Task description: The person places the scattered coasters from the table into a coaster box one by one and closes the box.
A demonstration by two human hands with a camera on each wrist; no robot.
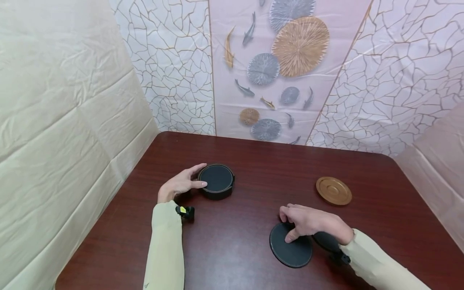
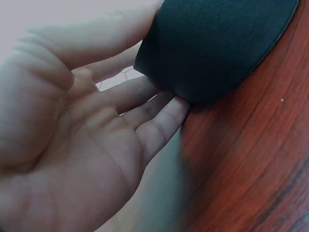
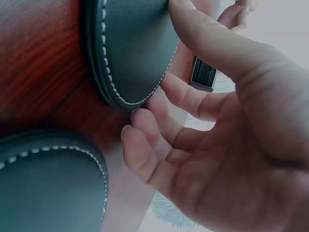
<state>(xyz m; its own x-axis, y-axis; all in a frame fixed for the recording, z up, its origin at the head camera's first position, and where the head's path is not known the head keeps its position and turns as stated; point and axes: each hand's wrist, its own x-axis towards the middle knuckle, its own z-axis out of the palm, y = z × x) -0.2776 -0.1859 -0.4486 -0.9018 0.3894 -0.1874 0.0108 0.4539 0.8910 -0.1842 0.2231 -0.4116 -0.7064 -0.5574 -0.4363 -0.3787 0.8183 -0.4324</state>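
Observation:
My left hand (image 1: 181,183) grips the near left side of a round black coaster holder (image 1: 217,195), thumb and fingers spread around its wall. A black coaster (image 1: 216,177) with a stitched rim lies inside at the top. In the left wrist view the curved black wall fills the upper part, the thumb along one side and fingertips at its lower edge. Farther right, my right hand (image 1: 309,220) pinches another round black coaster (image 1: 290,250), thumb on its upper face and fingers at the far edge. Pale stitching runs round this coaster in the right wrist view.
Beneath my right wrist lies a further black coaster (image 1: 326,241), partly covered by the hand. A round brown wooden dish (image 1: 334,191) sits beyond it. The dark red wooden table (image 1: 246,225) meets patterned cloth (image 1: 181,68) at the back and pale cloth (image 1: 65,133) on the left.

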